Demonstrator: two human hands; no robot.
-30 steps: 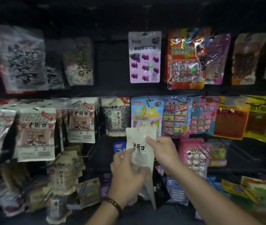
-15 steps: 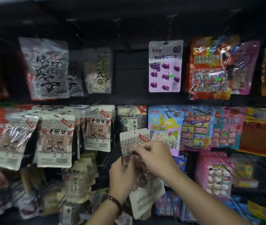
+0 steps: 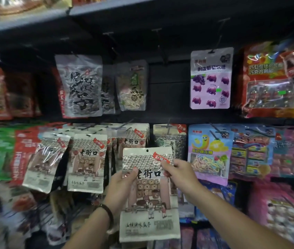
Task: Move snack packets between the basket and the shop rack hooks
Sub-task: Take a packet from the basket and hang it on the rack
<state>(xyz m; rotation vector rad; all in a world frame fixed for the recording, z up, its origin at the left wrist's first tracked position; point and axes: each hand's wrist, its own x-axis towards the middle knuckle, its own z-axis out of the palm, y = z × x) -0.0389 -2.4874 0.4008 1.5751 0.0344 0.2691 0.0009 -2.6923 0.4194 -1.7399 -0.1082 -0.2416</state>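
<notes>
Snack packet held upright before the middle row of the rack, just right of matching packets. Gripped at both side edges: left hand thumb pressed on front, right hand pinching the upper right edge.

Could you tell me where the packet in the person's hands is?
Head view, centre: the left hand and right hand hold the cream packet between matching hanging packets on its left and a pastel packet on its right.

- Left grip is raised, thumb forward, pinching; its forearm rises from below.
- Right grip is level with it, fingertips pinching; its arm reaches from the lower right.
</notes>
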